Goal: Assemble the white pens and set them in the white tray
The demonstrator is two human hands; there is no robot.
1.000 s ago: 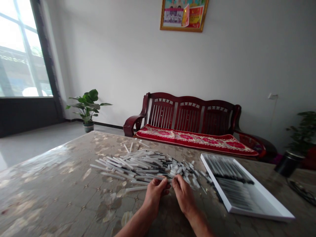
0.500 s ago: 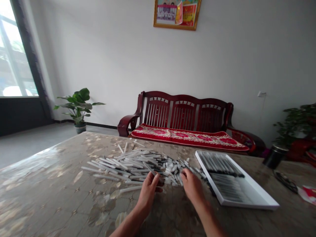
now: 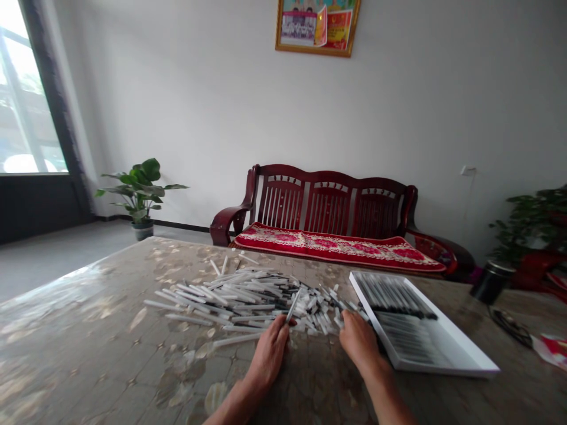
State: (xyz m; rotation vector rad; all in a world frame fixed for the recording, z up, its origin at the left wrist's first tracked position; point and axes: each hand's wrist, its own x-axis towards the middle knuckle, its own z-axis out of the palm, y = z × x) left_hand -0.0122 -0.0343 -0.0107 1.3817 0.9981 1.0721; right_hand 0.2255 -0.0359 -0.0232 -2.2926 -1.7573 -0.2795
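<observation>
Far left, one window [image 3: 33, 100]; one potted plant [image 3: 142, 183] on the floor beyond the bench [image 3: 88, 342]; patterned top, one bench in view. Then one heap of whitish tubes [image 3: 212, 295], lying flat and overlapping, too many to count; three strays lie at its far side. Behind the bench, one wooden sofa [image 3: 330, 200], three back panels, one red patterned cover [image 3: 339, 247] on the seat. Left hand [image 3: 269, 353] at the heap's near right side; grip closed, pinching one slim pen-like piece [image 3: 293, 306], tilted with its far end up over the heap; one framed picture [image 3: 316, 26] on the wall above. Next, one cluster of short pale caps [image 3: 313, 304], overlapping, count not readable; right hand [image 3: 361, 341] just right of it, fingers curled; cannot tell how far that grip is open or whether it has hold of anything. Right of that, one white tray [image 3: 465, 348] with two rows of pens [image 3: 396, 292], singles too blurred to count, near-right part bare; one wall socket [image 3: 468, 170]; one black canister [image 3: 491, 283]; one dark cable [image 3: 509, 327]; one second plant [image 3: 529, 221]; one red-and-white packet [image 3: 551, 351] at the edge.
</observation>
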